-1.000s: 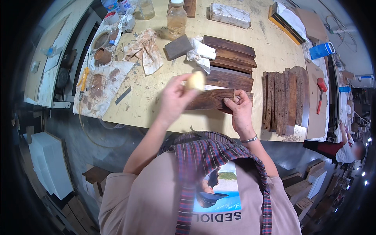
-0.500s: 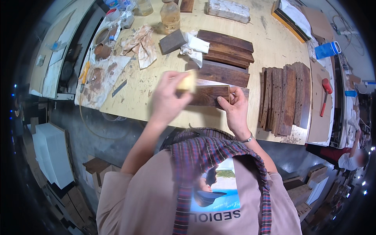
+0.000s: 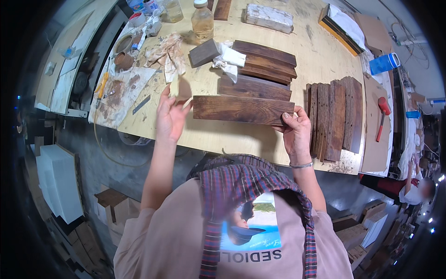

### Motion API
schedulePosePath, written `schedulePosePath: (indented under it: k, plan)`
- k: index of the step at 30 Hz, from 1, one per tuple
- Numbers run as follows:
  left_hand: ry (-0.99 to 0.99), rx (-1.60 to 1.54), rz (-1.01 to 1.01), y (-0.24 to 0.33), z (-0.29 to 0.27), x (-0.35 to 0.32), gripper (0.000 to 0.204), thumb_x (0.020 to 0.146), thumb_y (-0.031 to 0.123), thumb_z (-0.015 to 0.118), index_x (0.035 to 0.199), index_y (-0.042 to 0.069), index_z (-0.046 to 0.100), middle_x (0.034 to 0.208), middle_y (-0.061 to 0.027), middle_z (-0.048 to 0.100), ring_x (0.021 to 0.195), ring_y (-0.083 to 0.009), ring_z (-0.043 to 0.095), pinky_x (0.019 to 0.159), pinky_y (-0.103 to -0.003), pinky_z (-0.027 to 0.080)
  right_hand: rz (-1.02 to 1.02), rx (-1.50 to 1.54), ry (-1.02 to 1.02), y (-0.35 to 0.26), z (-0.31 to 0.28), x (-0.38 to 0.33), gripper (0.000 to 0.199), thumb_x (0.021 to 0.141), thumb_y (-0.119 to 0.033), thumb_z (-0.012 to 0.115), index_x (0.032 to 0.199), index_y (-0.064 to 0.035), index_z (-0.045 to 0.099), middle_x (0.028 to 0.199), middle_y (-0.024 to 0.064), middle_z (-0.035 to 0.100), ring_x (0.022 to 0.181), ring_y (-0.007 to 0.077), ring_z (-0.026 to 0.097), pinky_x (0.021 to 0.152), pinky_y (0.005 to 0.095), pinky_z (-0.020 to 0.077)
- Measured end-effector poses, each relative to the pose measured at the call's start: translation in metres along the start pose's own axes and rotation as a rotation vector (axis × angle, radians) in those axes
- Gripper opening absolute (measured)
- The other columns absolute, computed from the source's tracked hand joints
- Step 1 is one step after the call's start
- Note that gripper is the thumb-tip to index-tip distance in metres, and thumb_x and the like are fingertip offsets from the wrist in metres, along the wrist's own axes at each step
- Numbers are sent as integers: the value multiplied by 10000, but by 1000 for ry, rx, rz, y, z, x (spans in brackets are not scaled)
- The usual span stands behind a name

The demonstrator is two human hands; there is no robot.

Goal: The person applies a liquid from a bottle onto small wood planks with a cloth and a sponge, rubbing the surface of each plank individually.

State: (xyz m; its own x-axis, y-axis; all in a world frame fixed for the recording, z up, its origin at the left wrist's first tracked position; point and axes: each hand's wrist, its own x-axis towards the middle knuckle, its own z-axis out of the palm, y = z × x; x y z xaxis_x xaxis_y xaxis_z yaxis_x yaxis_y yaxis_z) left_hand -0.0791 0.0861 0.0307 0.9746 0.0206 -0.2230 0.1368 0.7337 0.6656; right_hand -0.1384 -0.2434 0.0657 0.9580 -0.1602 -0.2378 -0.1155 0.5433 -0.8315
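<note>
In my right hand is the right end of a dark brown wooden board, thumb on its face, the board tilted up above the table's near edge. My left hand is off the board's left end, its fingers and thumb loosely about a pale yellow sponge. The sponge blends with the tabletop, so its outline is hard to make out. Just beyond the held board lies another brown board, and past it a stack of similar boards.
Upright boards stand in a row at right, near a red mallet. Farther back are a dark grey block, white cloth, a glass jar and a stained rag. A person is at far right.
My left hand has moved left, off the board's face, with the sponge. The board's whole face now shows. My right hand still holds its end, slightly farther right.
</note>
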Motion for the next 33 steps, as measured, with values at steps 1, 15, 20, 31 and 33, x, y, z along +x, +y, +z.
schedulePosePath:
  k: [1,15,20,31,33]
  plan:
    - [-16,-79,2,-4,4,5,531,923,137,560,1430,108,403,1298,-119,529,1179,-272,528,1037,-471,436,7,32,-1,-4,3,-1,208,897,47,581,1074,-22,495,965,151,697,802,202,706,663,331,631]
    - [-221,-24,-37,3,100,34,496,902,172,602,1373,112,460,1257,-107,549,1177,-267,524,1018,-520,453,215,-720,-336,-17,-5,-13,270,767,40,724,1028,23,658,885,40,689,809,87,604,746,232,479]
    - [-318,13,-55,-6,129,37,487,865,77,575,1342,97,479,1255,-103,541,1159,-251,531,1015,-479,461,171,-566,-270,12,5,-13,174,867,-28,615,1033,17,643,925,60,672,857,113,588,777,273,487]
    - [-521,630,288,0,118,18,467,768,-26,596,1227,56,614,1219,-88,579,1054,-186,574,946,-333,472,59,-379,10,-1,2,-15,86,908,-23,613,984,9,635,892,22,665,784,67,589,719,233,476]
    - [-575,866,566,-7,126,30,439,763,-23,602,1192,62,641,1227,-91,581,1050,-193,579,923,-331,478,68,-394,20,1,1,-12,88,907,-24,616,986,11,635,892,24,666,782,68,588,717,233,477]
